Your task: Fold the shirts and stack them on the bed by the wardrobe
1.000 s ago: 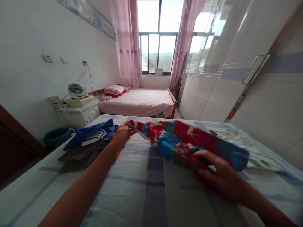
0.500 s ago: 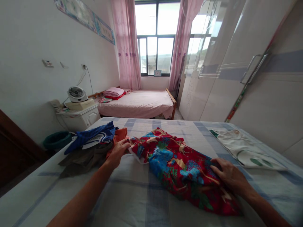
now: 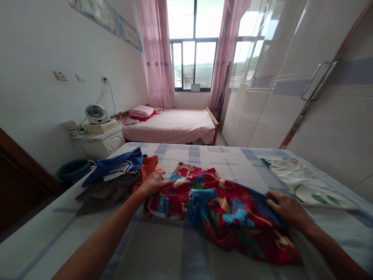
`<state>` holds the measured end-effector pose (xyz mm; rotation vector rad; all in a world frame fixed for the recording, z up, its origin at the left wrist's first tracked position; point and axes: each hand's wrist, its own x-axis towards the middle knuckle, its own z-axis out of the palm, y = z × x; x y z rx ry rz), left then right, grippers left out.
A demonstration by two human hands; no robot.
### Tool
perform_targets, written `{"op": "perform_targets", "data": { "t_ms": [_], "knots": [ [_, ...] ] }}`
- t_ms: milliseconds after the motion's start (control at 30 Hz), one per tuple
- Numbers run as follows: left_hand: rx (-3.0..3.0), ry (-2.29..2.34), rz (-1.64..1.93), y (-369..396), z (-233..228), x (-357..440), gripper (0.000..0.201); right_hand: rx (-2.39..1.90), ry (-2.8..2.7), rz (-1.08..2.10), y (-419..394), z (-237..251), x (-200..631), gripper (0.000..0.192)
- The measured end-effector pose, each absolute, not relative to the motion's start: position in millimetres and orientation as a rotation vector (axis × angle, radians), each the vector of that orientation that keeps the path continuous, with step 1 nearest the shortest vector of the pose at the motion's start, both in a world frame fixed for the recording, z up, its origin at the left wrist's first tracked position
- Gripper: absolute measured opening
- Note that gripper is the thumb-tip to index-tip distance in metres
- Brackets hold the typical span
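A red garment printed with blue flowers, green leaves and pale deer lies rumpled across the checked bed sheet. My left hand is at its left end, thumb and fingers closed on the cloth edge. On the far right edge, my right hand has its fingers curled over the fabric. What kind of garment it is cannot be made out. Close beside my left hand is a loose heap with an orange cloth, a blue garment and a dark brown garment.
A white garment with green leaf shapes lies flat at the right of the bed. Beyond stand a pink-covered bed and a white bedside cabinet with a fan. A glossy wardrobe lines the right.
The left end of the red garment has shifted, with more cloth spread toward the near side and its far corner moved left. My left hand has moved slightly right; my right hand stays on its edge.
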<state>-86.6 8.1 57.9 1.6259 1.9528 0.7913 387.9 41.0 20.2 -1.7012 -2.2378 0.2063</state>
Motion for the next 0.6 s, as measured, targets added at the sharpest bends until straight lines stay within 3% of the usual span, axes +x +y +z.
{"op": "perform_targets", "data": {
  "t_ms": [67, 200, 267, 500, 600],
  "knots": [
    [1.63, 1.977, 0.674, 7, 49, -78, 0.027, -1.62, -2.234, 0.344, 28, 37, 390, 0.024],
    [1.594, 1.579, 0.637, -10, 56, -81, 0.019, -1.518, -2.083, 0.953, 8, 75, 407, 0.028],
    [1.562, 1.442, 0.696, -13, 71, -88, 0.018, -1.52, -2.008, 1.029, 13, 92, 412, 0.031],
    [1.343, 1.723, 1.66, 61, 123, -99, 0.012, -1.599, -1.636, 0.244, 117, 132, 364, 0.043],
    [1.344, 1.847, 1.754, 86, 119, -99, 0.028, -1.641, -1.611, 0.078, 144, 125, 341, 0.049]
  ]
}}
